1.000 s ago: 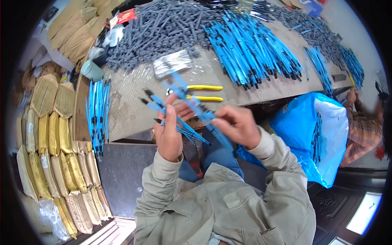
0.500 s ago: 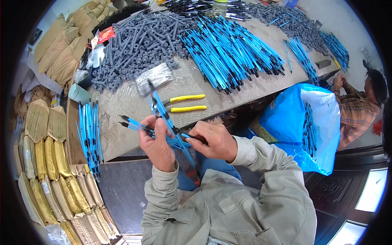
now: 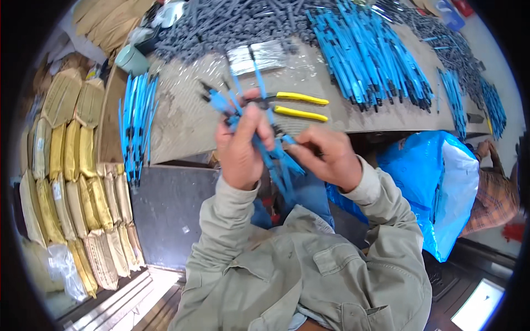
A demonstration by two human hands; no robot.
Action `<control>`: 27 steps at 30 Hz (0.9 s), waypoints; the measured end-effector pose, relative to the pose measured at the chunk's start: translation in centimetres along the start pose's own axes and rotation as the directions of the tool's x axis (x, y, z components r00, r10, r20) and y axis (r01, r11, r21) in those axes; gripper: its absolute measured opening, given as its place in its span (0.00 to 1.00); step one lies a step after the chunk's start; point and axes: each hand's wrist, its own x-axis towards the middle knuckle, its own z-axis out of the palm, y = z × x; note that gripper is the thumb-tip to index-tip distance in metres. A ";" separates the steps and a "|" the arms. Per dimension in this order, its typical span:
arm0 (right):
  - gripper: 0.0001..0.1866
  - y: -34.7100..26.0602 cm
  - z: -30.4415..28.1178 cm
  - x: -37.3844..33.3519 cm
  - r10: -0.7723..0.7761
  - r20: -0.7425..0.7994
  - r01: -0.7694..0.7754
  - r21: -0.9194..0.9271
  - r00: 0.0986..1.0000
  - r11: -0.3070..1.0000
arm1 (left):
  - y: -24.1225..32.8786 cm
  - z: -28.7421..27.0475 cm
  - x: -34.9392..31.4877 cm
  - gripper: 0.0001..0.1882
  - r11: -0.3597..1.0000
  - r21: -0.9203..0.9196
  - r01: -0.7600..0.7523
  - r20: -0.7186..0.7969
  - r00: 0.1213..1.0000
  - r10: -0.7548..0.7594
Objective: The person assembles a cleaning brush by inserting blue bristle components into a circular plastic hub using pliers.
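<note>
My left hand is closed round a loose bunch of thin blue sticks with black ends, which point several ways above the table's front edge. To its right, my right hand is closed, thumb and forefinger pinching the end of one blue stick beside the bunch; motion blurs the fingertips. Just beyond the hands lie pliers with yellow handles, their head partly hidden behind my left hand. A silvery bundle of fine wires or strips lies behind the pliers.
Heaps of grey plastic parts and blue sticks cover the back of the table. More sticks lie at the left edge near a pale green cup. A blue bag stands at right, near another person's plaid sleeve.
The view has shifted, so the table sits higher and further right. My right hand has drawn slightly away from my left, and the sticks between them are turned differently.
</note>
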 end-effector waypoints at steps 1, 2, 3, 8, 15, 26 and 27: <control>0.06 0.6 0.1 0.3 -0.077 0.110 0.074 0.030 0.991 0.997 | 0.6 -0.7 -0.1 0.13 0.995 -0.080 0.055 0.064 0.997 -0.050; 0.06 1.4 0.1 0.7 -0.148 0.214 0.138 0.062 0.965 0.989 | 0.9 -1.2 -0.2 0.14 0.980 -0.158 0.121 0.136 0.986 -0.100; 0.05 2.3 -0.4 1.3 -0.218 0.315 0.195 0.102 0.924 0.975 | 0.8 -1.2 -0.3 0.14 0.976 -0.169 0.138 0.157 0.981 -0.111; 0.10 9.7 -8.7 9.4 0.162 0.114 -0.183 0.205 0.980 0.962 | 2.2 -0.1 -2.4 0.13 0.991 -0.107 0.074 0.106 0.992 -0.062; 0.14 17.4 -12.8 12.8 0.142 -0.225 -0.261 -0.698 0.964 0.666 | 2.2 0.1 -3.2 0.12 0.963 -0.216 0.161 0.165 0.978 -0.127; 0.16 22.5 -16.4 13.3 0.092 -0.484 -0.407 -0.600 0.870 0.689 | 0.3 -2.1 -4.2 0.16 0.929 -0.126 0.349 0.148 0.932 -0.330; 0.16 22.3 -16.7 13.3 0.110 -0.503 -0.405 -0.528 0.857 0.746 | 0.3 -1.7 -4.2 0.16 0.931 -0.122 0.345 0.164 0.932 -0.324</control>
